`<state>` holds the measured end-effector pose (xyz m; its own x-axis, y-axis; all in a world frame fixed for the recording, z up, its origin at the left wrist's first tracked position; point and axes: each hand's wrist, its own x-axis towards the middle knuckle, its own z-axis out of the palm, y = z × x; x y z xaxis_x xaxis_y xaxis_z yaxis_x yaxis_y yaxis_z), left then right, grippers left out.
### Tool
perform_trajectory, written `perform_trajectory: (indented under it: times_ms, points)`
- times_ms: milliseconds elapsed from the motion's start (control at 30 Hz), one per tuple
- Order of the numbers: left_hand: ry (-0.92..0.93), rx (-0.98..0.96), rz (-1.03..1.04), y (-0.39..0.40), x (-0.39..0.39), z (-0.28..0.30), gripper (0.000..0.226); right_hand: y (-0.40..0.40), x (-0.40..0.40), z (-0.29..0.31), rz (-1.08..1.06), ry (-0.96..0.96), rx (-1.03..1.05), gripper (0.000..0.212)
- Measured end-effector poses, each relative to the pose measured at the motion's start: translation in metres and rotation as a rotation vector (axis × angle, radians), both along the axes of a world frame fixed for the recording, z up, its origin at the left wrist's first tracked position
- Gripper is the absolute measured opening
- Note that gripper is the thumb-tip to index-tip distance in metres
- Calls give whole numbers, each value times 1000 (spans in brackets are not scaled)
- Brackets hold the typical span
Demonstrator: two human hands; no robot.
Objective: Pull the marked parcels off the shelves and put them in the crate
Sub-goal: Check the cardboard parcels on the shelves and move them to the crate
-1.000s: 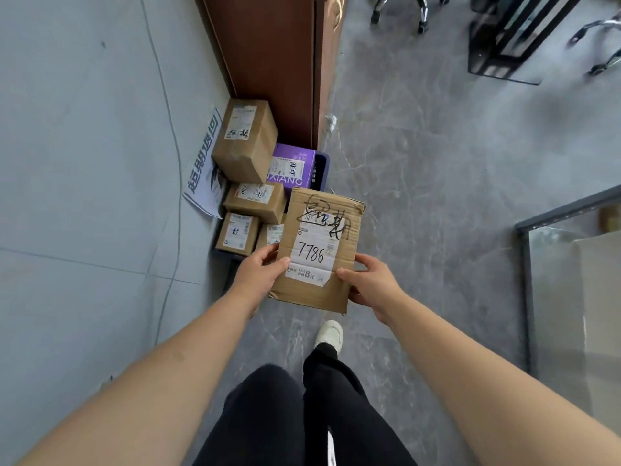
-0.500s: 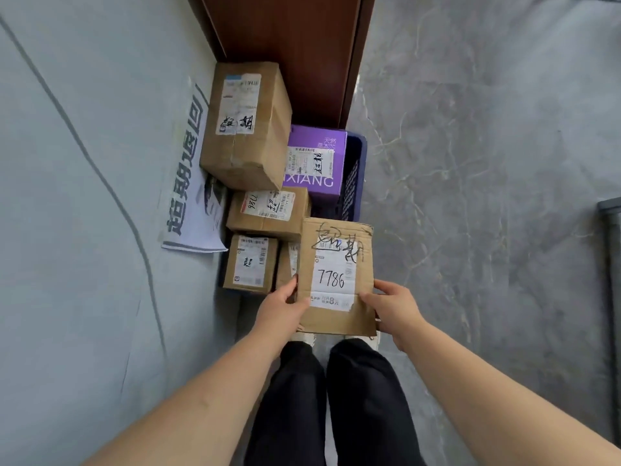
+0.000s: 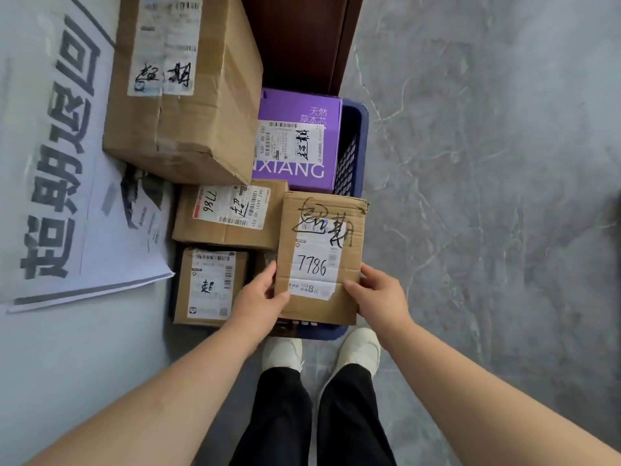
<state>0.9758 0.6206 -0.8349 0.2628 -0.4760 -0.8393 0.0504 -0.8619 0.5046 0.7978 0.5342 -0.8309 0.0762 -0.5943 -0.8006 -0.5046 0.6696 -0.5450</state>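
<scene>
Fingers of our right hand curl round the near right edge of the flat parcel, thumb on its top face by the label; our left hand pinches the near left edge the same way, so both hands are closed on it. What changed: a second ago we held this parcel out over bare floor, short of the blue crate, with the crate small and far ahead; now we stand with both shoes right at the crate's near rim and the parcel hangs over the crate's near right corner. Cannot tell if it already touches anything beneath. It carries a handwritten mark and "7786" on its label. In the crate, left of the held parcel: a small brown box nearest us and a second brown box behind it. Behind the held parcel is a purple box, and a large brown box sits high at the crate's far left. A printed paper sheet lies on the wall side of the crate. Our read: carry is done, only lowering and letting go remain for this parcel; the crate looks crowded, so it may rest on top of others.
</scene>
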Motion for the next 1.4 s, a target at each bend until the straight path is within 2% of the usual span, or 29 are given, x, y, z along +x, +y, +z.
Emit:
perform_trajectory:
  times_ms: [133, 533, 667, 833, 967, 1167, 1267, 1400]
  points:
    - [-57, 19, -42, -2, 6, -3, 67, -2, -2, -4, 27, -20, 8, 45]
    - [-147, 1, -42, -3, 5, 14, 55, -10, -7, 9, -24, -85, 74, 41]
    - [-177, -55, -5, -8, 1, 34, 52, -20, -10, 34, -39, -98, 33, 41]
    - [-158, -167, 124, -32, 5, 74, 57, -49, 8, 68, -65, -111, -136, 41]
    - [-165, -327, 181, -79, 25, 96, 53, -89, 45, 81, 3, -184, -210, 62]
    - [-109, -279, 54, -140, 61, 91, 72, -144, 95, 69, 217, -176, -247, 71]
    - [-161, -268, -13, -151, 68, 86, 69, -155, 109, 57, 238, -148, -244, 77]
    - [-328, -233, -188, -141, 64, 79, 67, -159, 115, 42, 229, -105, -267, 80]
